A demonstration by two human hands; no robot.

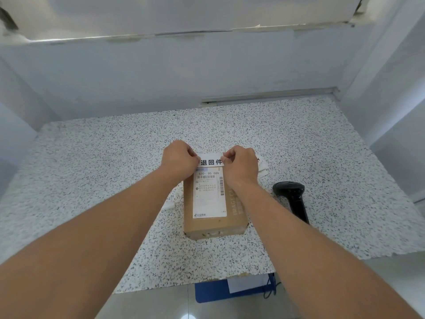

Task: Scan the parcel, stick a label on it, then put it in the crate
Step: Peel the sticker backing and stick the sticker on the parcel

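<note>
the desk [103,169] has a white top speckled with black, set into a pale-walled alcove, its near edge ragged. a brown cardboard parcel [215,217] lies flat near the middle of the desk, its long side running from the near edge toward the far edge, a white shipping label on its top face. just right of it a black handheld scanner [293,196] lies on the desk, apart from the parcel. some white paper slips [262,168] lie at the parcel's far right corner.
</note>
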